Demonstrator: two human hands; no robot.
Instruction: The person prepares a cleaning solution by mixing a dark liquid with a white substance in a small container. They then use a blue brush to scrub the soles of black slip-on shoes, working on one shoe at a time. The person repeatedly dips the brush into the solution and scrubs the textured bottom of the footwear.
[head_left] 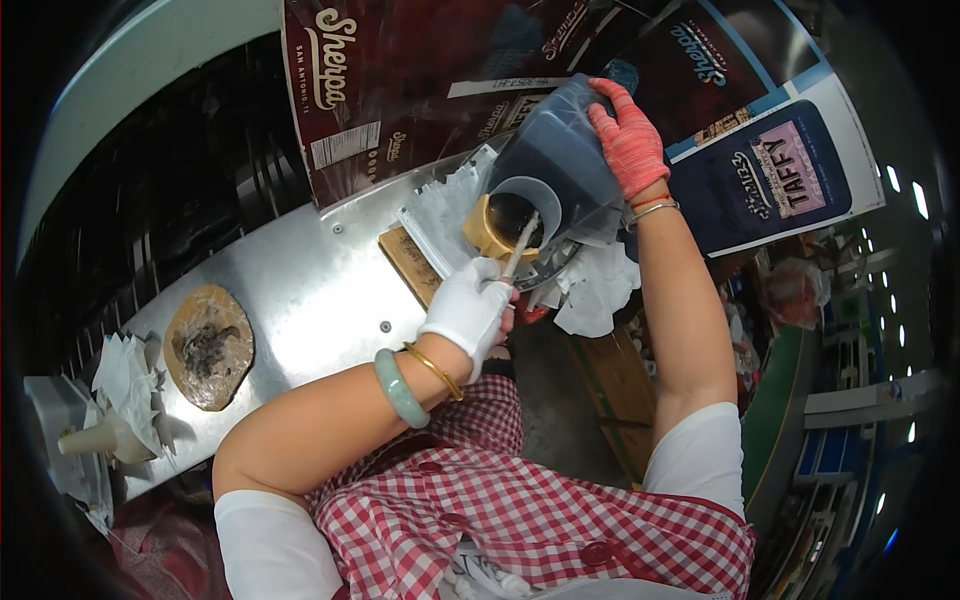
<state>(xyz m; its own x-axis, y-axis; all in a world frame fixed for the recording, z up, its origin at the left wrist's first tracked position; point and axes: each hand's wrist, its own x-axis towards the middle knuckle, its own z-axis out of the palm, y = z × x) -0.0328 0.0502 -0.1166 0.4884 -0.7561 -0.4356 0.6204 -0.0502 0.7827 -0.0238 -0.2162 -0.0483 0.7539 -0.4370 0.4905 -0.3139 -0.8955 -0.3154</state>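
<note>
— Jug (560, 160), the dark plastic one: tipped over the steel bench (300, 290), mouth down. Her right hand (630, 145), red glove, is clamped round its base.

— And the left hand (468, 312)?

— White glove, fingers closed on a pale stick (520, 245) poking into the jug's mouth. Scraping it out, I'd say. Next needs a steady tilt, just above that tan cup (485, 232).

The table (300, 290) is shiny smooth metal. The jug (560, 150) is see-through plastic. The gloves (465, 310) are soft cloth.
</note>
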